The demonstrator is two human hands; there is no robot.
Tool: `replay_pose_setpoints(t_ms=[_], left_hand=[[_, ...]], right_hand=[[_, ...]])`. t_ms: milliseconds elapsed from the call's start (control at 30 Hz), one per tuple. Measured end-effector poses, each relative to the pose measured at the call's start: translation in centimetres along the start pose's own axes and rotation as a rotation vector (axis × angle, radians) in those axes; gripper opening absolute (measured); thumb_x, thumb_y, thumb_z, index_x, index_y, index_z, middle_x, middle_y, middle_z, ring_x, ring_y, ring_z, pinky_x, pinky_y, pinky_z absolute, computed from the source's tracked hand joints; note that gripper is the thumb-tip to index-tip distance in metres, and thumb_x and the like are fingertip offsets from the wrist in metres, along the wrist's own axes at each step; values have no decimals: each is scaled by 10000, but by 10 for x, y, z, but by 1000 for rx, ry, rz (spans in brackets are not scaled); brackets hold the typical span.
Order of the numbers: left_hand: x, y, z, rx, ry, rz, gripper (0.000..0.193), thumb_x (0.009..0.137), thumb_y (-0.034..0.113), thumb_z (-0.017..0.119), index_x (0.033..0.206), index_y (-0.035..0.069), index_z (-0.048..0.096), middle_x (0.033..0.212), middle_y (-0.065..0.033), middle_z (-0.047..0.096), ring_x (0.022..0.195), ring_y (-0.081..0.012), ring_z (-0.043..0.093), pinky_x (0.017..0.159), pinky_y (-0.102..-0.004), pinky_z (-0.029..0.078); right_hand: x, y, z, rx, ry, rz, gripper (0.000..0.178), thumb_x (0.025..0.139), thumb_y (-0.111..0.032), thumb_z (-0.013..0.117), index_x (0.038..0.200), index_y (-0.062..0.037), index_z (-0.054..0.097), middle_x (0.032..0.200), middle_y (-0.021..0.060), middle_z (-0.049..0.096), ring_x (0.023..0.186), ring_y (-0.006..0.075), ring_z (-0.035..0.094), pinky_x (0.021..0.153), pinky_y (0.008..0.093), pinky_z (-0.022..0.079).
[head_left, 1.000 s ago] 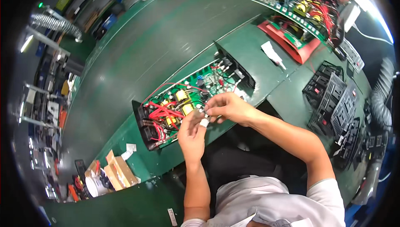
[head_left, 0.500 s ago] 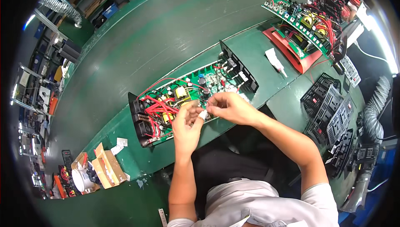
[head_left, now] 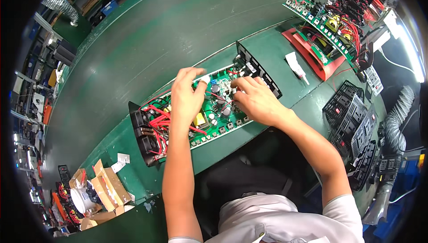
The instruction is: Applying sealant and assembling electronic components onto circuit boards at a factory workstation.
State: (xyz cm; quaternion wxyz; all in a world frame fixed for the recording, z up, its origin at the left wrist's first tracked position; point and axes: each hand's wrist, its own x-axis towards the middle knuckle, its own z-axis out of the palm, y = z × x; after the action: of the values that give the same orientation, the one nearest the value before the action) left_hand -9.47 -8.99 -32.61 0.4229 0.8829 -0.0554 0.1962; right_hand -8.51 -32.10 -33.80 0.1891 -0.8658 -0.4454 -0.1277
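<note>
In front of me lies a green circuit board (head_left: 221, 125) with capacitors, yellow transformers and thick red wires (head_left: 157, 119). A black end panel with fans (head_left: 146, 141) closes its left end, and a black slotted panel (head_left: 259, 70) stands at the right end. My left hand (head_left: 186, 95) is over the board's far edge, thumb and fingers apart, beside a small white part (head_left: 205, 78). Over the right half of the board, my right hand (head_left: 257, 102) has its fingers curled together among thin wires. Whatever is between those fingertips is hidden.
A white tube (head_left: 295, 66) lies right of the board. Farther right are a red housing (head_left: 312, 55) under another circuit board (head_left: 318, 26), and several slotted panels (head_left: 350, 118). An open cardboard box (head_left: 111, 187) and a white tub (head_left: 83, 199) stand at left.
My hands were close together at the board's near edge, with a small white piece at the left fingertips. They have parted: the left went farther away, the right shifted rightward over the board.
</note>
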Motion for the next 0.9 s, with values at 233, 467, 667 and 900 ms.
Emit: replay_pose_setpoints(t_ms=[233,467,667,900], left_hand=[[-14,-12,18,215,-63,50,219,866,75,647,1069,19,706,1096,-125,690,1040,-334,639,934,-418,492],[-13,-9,17,213,-78,21,217,882,89,641,1076,18,708,1090,-127,696,1057,-332,633,945,-420,486],[-12,-9,17,196,-66,41,211,883,79,644,1072,4,702,1081,-137,699,1047,-343,633,933,-426,487],[-12,-8,16,184,-46,39,196,858,57,657,1036,-1,716,1049,-142,705,1020,-356,631,922,-439,493]], right_hand=[[0,-2,3,34,-41,18,142,814,-151,742,908,-69,674,1208,71,598,1068,242,568,866,392,427],[0,-3,5,-3,-44,-17,131,821,-171,725,880,-68,669,1192,62,609,1039,220,567,856,380,411],[1,-4,4,-73,-62,-50,130,840,-179,656,912,-72,664,1193,66,614,1047,221,566,866,384,408],[1,-6,6,-86,-72,-76,125,859,-180,620,907,-68,654,1195,72,622,1077,217,568,885,391,405]])
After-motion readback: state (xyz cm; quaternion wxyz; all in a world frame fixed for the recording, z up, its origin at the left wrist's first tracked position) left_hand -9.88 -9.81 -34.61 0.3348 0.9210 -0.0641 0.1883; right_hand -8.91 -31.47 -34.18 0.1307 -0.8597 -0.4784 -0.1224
